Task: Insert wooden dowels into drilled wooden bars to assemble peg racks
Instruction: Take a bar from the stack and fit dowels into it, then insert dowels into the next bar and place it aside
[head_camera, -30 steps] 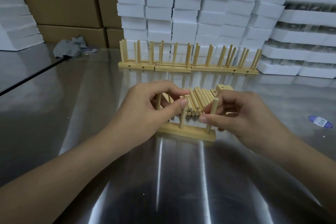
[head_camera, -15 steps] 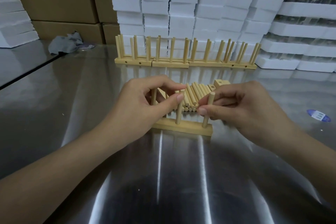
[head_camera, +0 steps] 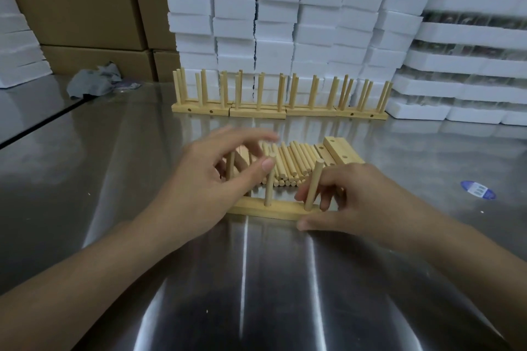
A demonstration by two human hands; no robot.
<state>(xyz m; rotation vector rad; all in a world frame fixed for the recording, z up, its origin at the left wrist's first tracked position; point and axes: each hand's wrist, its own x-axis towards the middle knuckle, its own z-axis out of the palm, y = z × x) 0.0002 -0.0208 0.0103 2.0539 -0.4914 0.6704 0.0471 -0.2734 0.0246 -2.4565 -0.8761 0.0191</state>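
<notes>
Left hand (head_camera: 205, 179) has let go of the mid dowel (head_camera: 268, 188): fingers spread and blurred, nothing held, thumb tip just beside the dowel's top. Right hand (head_camera: 356, 199) has dropped from the right dowel (head_camera: 313, 185) to the bar (head_camera: 273, 209). Its thumb is on the front face and its fingers curl behind, pinching the bar's right end.

Bar lies flat on the table (head_camera: 142, 165) between the hands, with three dowels upright in it. Loose dowels (head_camera: 293, 162) are piled just behind, spare bars (head_camera: 342, 149) at their right.

Blue sticker (head_camera: 477, 189) on the table, right side: print too small to read.

Table is shiny steel with streaked glare. Finished racks (head_camera: 256, 110) stand in a row at the back. Behind them are stacked white foam blocks (head_camera: 285, 23). Brown cartons (head_camera: 85, 0) are at left, a grey rag (head_camera: 91, 81) near them.
</notes>
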